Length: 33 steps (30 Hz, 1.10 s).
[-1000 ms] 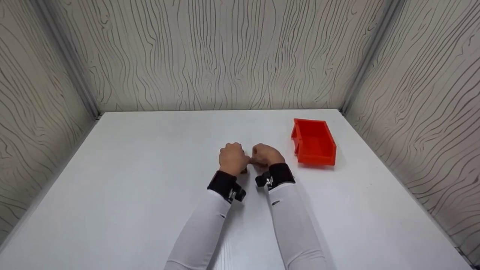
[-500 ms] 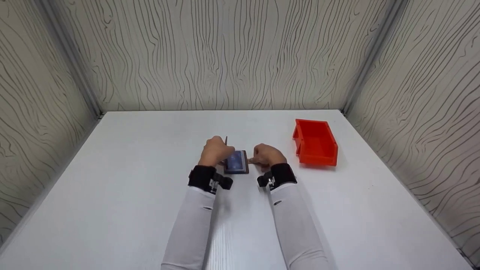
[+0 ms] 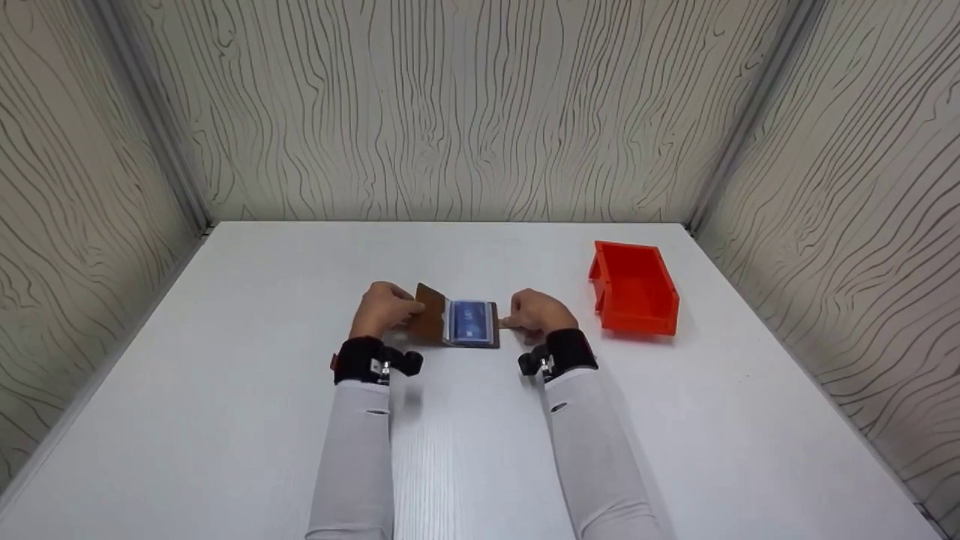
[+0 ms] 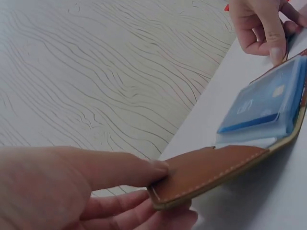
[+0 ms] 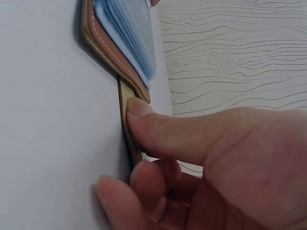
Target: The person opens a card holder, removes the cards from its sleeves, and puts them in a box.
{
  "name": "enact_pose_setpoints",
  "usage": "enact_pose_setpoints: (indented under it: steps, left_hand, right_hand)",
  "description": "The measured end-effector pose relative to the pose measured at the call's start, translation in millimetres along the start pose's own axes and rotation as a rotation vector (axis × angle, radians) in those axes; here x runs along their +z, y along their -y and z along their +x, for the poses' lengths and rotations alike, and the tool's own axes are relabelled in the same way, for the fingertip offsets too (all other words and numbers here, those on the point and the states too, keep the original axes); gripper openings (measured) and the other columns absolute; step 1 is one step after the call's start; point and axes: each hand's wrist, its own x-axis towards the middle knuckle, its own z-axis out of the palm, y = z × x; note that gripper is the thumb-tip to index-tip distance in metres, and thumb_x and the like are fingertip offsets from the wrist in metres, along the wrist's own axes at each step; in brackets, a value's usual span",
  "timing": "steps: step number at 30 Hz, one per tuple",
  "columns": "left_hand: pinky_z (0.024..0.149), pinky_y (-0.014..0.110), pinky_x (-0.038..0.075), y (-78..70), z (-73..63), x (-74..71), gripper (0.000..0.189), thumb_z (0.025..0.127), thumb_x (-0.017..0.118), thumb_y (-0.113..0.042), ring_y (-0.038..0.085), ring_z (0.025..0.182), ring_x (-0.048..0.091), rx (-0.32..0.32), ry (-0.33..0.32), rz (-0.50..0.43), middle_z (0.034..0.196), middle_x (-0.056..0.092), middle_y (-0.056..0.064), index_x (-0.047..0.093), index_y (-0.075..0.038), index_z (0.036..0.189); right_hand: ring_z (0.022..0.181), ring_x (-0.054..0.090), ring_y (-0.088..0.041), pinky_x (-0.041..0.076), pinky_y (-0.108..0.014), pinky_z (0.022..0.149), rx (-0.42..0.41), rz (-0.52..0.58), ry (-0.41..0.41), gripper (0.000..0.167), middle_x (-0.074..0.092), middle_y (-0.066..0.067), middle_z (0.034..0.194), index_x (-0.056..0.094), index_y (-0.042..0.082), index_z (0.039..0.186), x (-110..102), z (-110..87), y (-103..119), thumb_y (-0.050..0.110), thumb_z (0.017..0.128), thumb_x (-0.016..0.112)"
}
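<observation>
A brown leather card holder [image 4: 206,172] lies opened out on the white table, with light stitching along its edges. Clear plastic sleeves fill its right half, and a blue card [image 3: 471,321] shows in the top one. My left hand [image 3: 381,306] pinches the outer edge of the left cover between thumb and fingers, and that cover is tilted up off the table. On the other side, my right hand [image 3: 538,311] pinches the narrow closing strap [image 5: 125,103] at the right edge between thumb and fingers.
A red plastic bin [image 3: 637,322] stands to the right, behind my right hand. The white table [image 3: 247,390] is bounded by wood-grain patterned panels [image 3: 450,112] at the back and sides.
My left hand has moved left, swinging the card holder's cover over from right to left, so the sleeves and blue card came into sight. My right hand has stayed nearly still at the strap.
</observation>
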Motion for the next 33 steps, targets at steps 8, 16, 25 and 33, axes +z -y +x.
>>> enact_pose_setpoints:
  steps: [8, 16, 25, 33]
  left_hand:
    - [0.105, 0.043, 0.056, 20.2, 4.0, 1.1, 0.044, 0.097, 0.076, -0.020, 0.034, 0.124, 0.069, -0.040, 0.028, 0.055, 0.138, 0.071, 0.026, 0.071, 0.004, 0.134]
    - [0.108, 0.043, 0.054, 21.3, 2.0, 0.3, 0.044, 0.095, 0.078, -0.021, 0.031, 0.122, 0.067, -0.085, 0.025, 0.041, 0.136, 0.073, 0.024, 0.072, 0.004, 0.131]
    - [0.090, 0.035, 0.056, 19.1, 2.2, 3.0, 0.040, 0.092, 0.083, -0.020, 0.026, 0.104, 0.071, -0.091, -0.023, 0.074, 0.120, 0.078, 0.021, 0.073, 0.003, 0.122]
    - [0.089, 0.040, 0.056, 13.4, -1.9, 1.9, 0.040, 0.089, 0.086, -0.021, 0.031, 0.107, 0.067, -0.082, -0.070, 0.174, 0.123, 0.075, 0.022, 0.072, 0.002, 0.119]
  right_hand:
    - [0.072, 0.061, -0.018, 0.052, -0.025, 0.061, -0.008, 0.036, -0.019, 0.022, 0.059, -0.004, 0.084, 0.066, 0.008, 0.103, 3.1, -3.6, -4.1, 0.027, 0.103, 0.075]
    - [0.065, 0.059, -0.014, 0.049, -0.023, 0.058, -0.028, 0.042, -0.046, 0.026, 0.058, 0.000, 0.077, 0.063, 0.009, 0.093, 2.9, -5.1, -6.4, 0.029, 0.101, 0.077]
    - [0.062, 0.057, -0.013, 0.047, -0.023, 0.058, -0.065, 0.008, -0.074, 0.028, 0.059, 0.002, 0.069, 0.063, 0.009, 0.089, 2.4, -5.5, -9.0, 0.030, 0.101, 0.077]
    - [0.065, 0.058, -0.016, 0.047, -0.025, 0.059, -0.064, 0.001, -0.101, 0.027, 0.058, 0.000, 0.071, 0.065, 0.008, 0.090, 4.2, -5.4, -8.2, 0.030, 0.101, 0.077]
